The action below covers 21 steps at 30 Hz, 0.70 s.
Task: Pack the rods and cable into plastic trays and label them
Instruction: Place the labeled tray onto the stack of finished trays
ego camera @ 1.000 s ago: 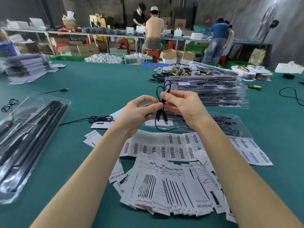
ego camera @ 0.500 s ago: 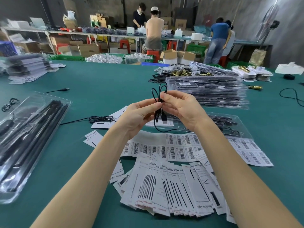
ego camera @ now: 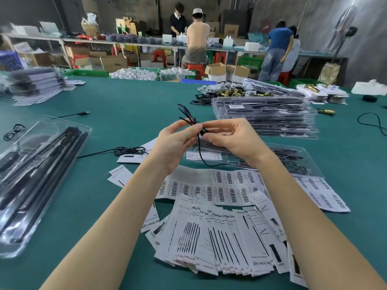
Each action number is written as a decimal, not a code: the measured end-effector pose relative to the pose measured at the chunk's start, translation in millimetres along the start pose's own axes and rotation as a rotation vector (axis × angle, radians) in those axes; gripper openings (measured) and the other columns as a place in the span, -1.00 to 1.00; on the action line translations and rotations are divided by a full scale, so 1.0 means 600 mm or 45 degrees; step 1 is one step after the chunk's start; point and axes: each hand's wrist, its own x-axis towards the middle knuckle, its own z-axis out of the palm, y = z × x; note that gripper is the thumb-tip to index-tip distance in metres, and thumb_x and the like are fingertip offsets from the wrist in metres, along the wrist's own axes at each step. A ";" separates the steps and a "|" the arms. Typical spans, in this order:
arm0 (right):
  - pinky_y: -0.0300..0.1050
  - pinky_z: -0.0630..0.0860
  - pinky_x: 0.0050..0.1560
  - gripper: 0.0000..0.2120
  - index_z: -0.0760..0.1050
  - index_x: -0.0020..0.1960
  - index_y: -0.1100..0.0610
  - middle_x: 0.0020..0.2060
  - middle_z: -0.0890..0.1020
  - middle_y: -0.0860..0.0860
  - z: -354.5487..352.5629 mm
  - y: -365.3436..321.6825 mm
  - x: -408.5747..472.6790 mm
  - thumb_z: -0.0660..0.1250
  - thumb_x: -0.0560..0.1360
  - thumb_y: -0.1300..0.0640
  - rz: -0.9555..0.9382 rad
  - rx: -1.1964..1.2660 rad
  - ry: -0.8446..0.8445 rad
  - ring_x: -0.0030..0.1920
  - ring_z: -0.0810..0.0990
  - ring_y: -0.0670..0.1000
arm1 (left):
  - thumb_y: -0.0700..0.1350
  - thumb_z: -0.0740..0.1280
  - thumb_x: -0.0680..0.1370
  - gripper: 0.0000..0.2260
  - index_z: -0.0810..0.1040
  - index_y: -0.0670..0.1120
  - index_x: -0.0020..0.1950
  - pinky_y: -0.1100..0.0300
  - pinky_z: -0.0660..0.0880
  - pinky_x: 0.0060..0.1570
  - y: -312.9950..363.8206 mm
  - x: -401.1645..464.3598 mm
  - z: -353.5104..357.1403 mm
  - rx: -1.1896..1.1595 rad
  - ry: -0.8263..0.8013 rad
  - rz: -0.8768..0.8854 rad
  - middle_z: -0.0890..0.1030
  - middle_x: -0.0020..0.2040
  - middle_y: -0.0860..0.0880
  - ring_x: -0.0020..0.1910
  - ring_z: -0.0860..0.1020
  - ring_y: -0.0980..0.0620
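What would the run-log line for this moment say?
step: bundling cable | left hand: pinches cable | right hand: pinches cable | tray: on table beyond hands, rods inside | labels: lying loose

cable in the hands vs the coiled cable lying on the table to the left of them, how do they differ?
The held cable is up off the table, pinched by the left hand and the right hand; the coiled cable lies on the green table, untouched.
The held cable's loops stick up past the fingers and a tail hangs below; the coiled cable is a flat bundle with a straight tail running left.
Both are thin and black.
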 end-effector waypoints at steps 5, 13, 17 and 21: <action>-0.20 0.64 -0.08 -0.73 0.66 0.20 0.15 -0.02 0.74 0.15 0.002 0.000 -0.005 0.45 0.51 0.30 0.172 0.431 -0.082 -0.05 0.73 0.03 | -0.28 0.42 0.55 -0.84 0.62 -0.14 0.12 0.34 0.56 -0.04 -0.001 -0.003 0.001 -0.047 -0.072 0.098 0.72 -0.08 -0.05 -0.08 0.69 0.06; -0.27 0.63 -0.15 -0.86 0.72 0.01 0.21 -0.09 0.74 0.10 0.000 -0.006 -0.001 0.46 0.46 0.24 0.224 0.705 -0.035 -0.16 0.70 -0.01 | -0.32 0.44 0.52 -0.78 0.66 -0.04 0.07 0.29 0.54 0.02 -0.005 -0.001 -0.013 0.093 -0.189 0.267 0.72 -0.01 -0.05 -0.01 0.66 0.06; -0.31 0.63 -0.26 -0.88 0.71 0.00 0.22 -0.07 0.74 0.11 0.012 -0.010 0.001 0.45 0.48 0.30 0.408 0.845 0.020 -0.20 0.73 0.00 | -0.28 0.47 0.47 -0.77 0.70 0.02 0.02 0.28 0.54 0.03 -0.011 0.000 -0.019 0.078 -0.211 0.312 0.72 0.01 -0.08 0.02 0.66 0.03; -0.35 0.61 -0.31 -0.85 0.70 0.06 0.24 -0.05 0.73 0.12 0.017 -0.015 0.001 0.44 0.51 0.26 0.533 0.945 -0.008 -0.19 0.73 -0.03 | -0.21 0.53 0.43 -0.77 0.70 0.05 0.02 0.26 0.53 0.09 -0.014 0.003 -0.027 0.110 -0.218 0.392 0.72 0.04 -0.08 0.08 0.66 0.00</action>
